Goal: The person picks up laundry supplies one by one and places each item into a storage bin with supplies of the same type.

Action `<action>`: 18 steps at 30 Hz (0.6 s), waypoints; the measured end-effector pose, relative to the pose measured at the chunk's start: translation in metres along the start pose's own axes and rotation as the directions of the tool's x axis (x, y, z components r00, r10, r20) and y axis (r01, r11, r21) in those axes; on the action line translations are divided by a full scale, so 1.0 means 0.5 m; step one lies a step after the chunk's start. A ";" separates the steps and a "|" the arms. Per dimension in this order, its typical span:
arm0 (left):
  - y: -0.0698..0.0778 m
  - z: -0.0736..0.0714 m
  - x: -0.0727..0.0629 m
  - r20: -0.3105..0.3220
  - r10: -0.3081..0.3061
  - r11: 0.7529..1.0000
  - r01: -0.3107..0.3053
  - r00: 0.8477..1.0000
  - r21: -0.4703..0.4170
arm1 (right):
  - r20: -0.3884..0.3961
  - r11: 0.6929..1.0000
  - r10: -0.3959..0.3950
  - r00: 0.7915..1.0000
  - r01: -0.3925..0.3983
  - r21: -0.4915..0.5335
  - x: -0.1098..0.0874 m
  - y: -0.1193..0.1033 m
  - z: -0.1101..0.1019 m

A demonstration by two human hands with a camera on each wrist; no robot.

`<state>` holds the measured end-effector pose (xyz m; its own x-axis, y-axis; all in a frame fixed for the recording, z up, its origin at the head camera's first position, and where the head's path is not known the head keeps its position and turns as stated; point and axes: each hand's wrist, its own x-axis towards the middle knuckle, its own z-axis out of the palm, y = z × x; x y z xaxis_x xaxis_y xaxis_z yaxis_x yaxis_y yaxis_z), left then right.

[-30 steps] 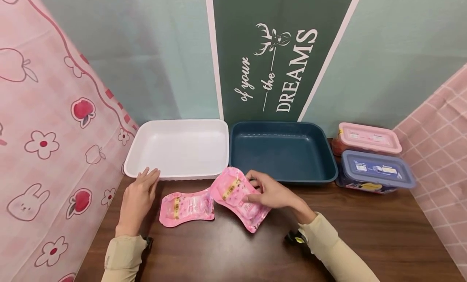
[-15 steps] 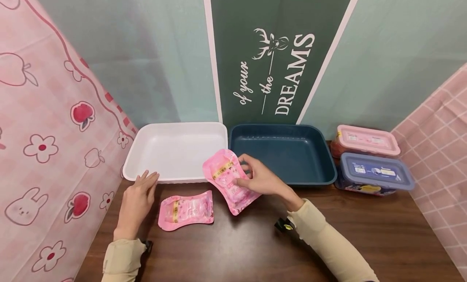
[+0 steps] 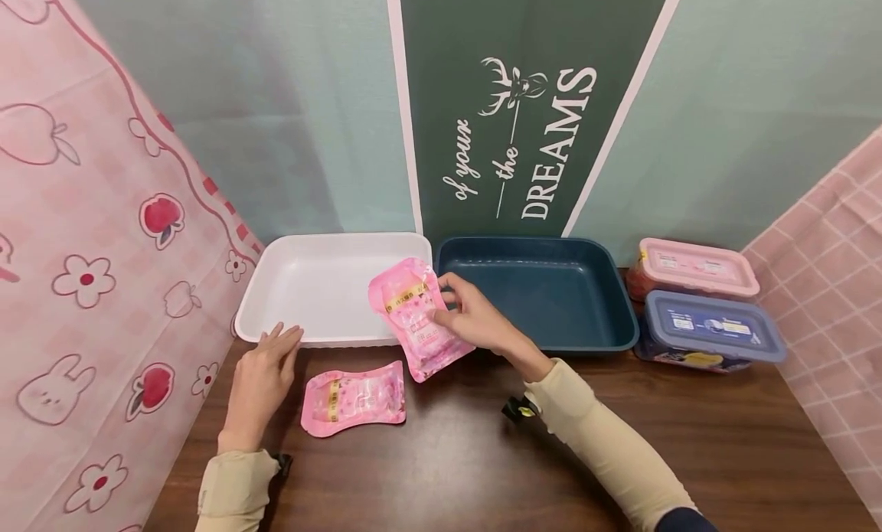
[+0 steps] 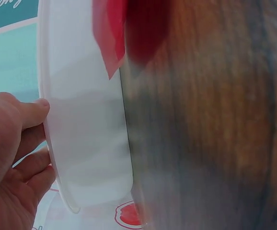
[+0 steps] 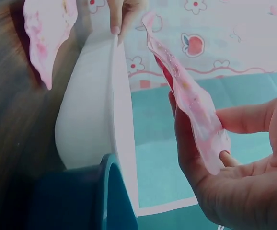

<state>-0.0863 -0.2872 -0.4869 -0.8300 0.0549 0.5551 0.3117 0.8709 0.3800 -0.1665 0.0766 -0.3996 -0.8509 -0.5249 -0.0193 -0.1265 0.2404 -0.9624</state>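
Note:
My right hand (image 3: 478,318) pinches a pink pouch (image 3: 415,318) between thumb and fingers, above the front right corner of a white tray (image 3: 347,339). The right wrist view shows the held pouch (image 5: 189,93) nearly edge-on, the thumb on one face and fingers behind the other. A second pink pouch (image 3: 354,398) lies flat on the brown table just in front of the white tray. My left hand (image 3: 262,383) rests its extended fingers on that tray's front left rim. In the left wrist view, fingertips (image 4: 41,104) touch the rim of the white tray (image 4: 88,124).
A dark blue tray (image 3: 620,337) stands right beside the white one. Farther right are two lidded boxes, one with a pink lid (image 3: 699,266) and one with a blue lid (image 3: 713,325). Patterned cloths hang at the left, back and right of the wooden table (image 3: 441,471).
My right hand has carried its pouch left and away from me, from over the table to over the white tray's corner. The left hand stays at the rim.

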 end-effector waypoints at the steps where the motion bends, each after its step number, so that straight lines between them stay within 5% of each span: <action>1: 0.000 0.000 0.000 0.002 -0.001 1.000 0.001 1.000 0.000 | 0.000 1.000 0.006 1.000 -0.006 0.012 0.003 -0.002 0.002; 18: 0.005 -0.004 0.003 0.023 -0.026 1.000 0.026 0.999 -0.011 | -0.034 0.961 0.080 0.996 -0.068 0.269 0.059 -0.009 0.022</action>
<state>-0.0857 -0.2858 -0.4835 -0.8480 0.0438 0.5281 0.2954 0.8664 0.4025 -0.1857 0.0512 -0.3989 -0.8752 -0.4760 -0.0866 0.0732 0.0468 -0.9962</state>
